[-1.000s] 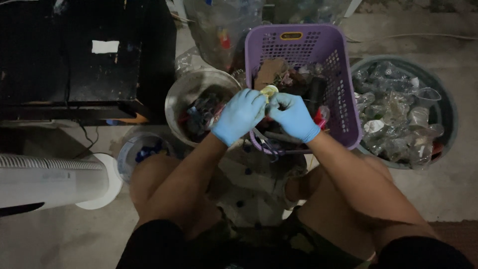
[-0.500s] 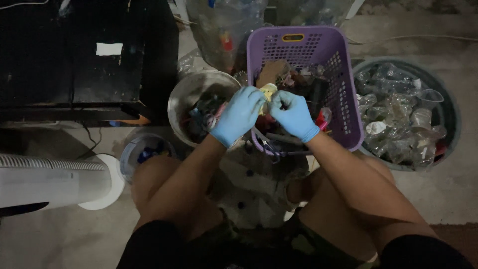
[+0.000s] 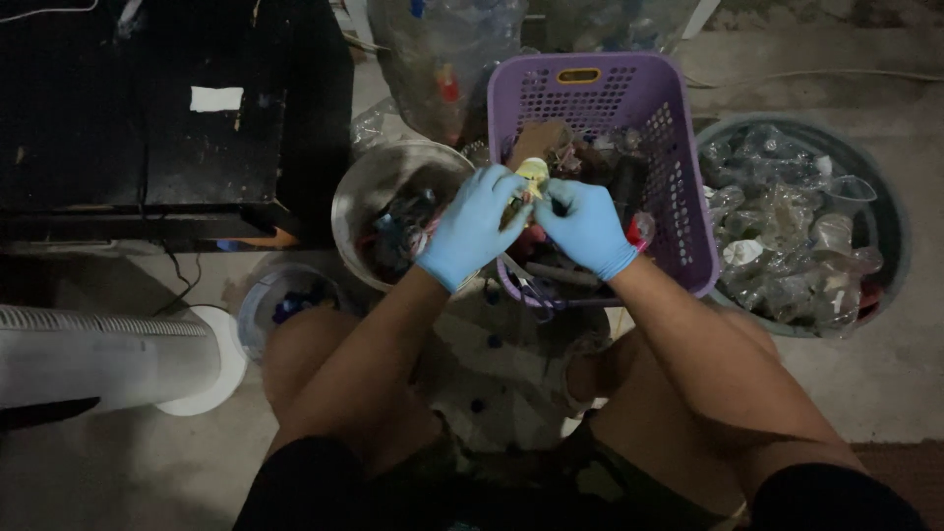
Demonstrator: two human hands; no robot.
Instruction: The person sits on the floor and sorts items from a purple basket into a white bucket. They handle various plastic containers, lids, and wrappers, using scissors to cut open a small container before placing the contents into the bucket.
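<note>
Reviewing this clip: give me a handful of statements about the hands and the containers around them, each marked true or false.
1. Both hands wear blue gloves. True: the left hand and the right hand are both gloved.
2. The hands hold a small pale yellowish item between them. True.
3. The basket behind the hands is green. False: the slotted basket is purple.
4. The round tub to the person's right holds clear plastic pieces. True.
5. The metal bowl sits to the right of the basket. False: it is to the basket's left.
6. The left hand rests on the white fan base. False: it is up at the small item.
</note>
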